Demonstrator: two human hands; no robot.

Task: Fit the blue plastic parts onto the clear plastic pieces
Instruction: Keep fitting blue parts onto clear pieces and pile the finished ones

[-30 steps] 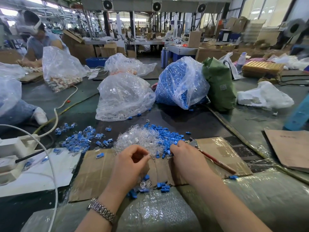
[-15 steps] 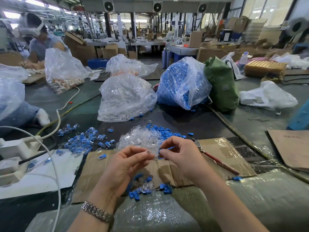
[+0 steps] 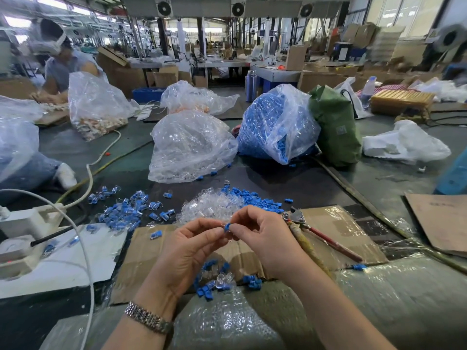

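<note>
Nearest the camera, a sheet of clear bubble wrap covered the front of the tabletop, and a metal-link watch circled the left wrist. Just beyond it a small scatter of loose blue plastic parts and a few clear pieces lay on a flattened sheet of brown cardboard.

Above that cardboard the two hands met, fingertips touching. The left hand pinched from one side and the right hand from the other, both closed on one small blue plastic part held between them, clear of the surface. Whether a clear piece sat under it could not be told.

Beside the right hand lay red-handled cutters, tips toward the piles. Behind the hands sat a heap of clear plastic pieces, touching a heap of blue parts to its right. To the left, a spread of fitted blue-and-clear pieces lay near a white cable.

Farther back stood a large clear bag of transparent pieces, a clear bag full of blue parts and a green fabric sack. At far left another person bent over a bench.
</note>
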